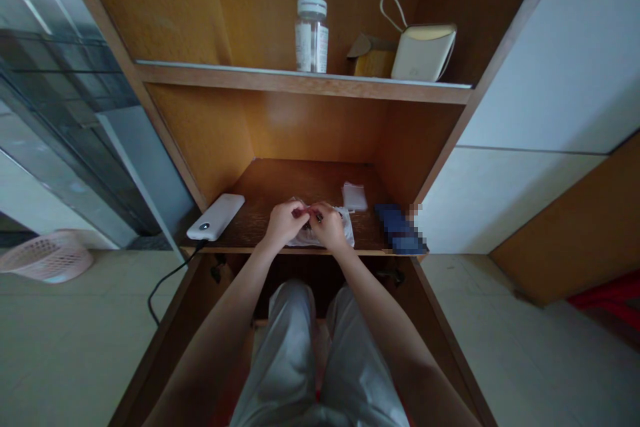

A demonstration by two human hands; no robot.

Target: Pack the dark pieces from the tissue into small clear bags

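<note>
Small reddish object [305, 213], pinched between left hand [286, 223] and right hand [327, 227], these being held together above a crumpled clear plastic packet [345, 229] on a wooden cabinet shelf [310, 180], with white power bank [216, 217] placed near.

Dim overall; I see the floor [65, 347] and glass panel [65, 127] brighter, with mild glare on the glass. Cabinet interior [310, 127] lies in brown shade. Edges bow with wide-angle stretch; fingers [320, 212] look slightly soft; blue item [400, 230] is pixelated.
</note>
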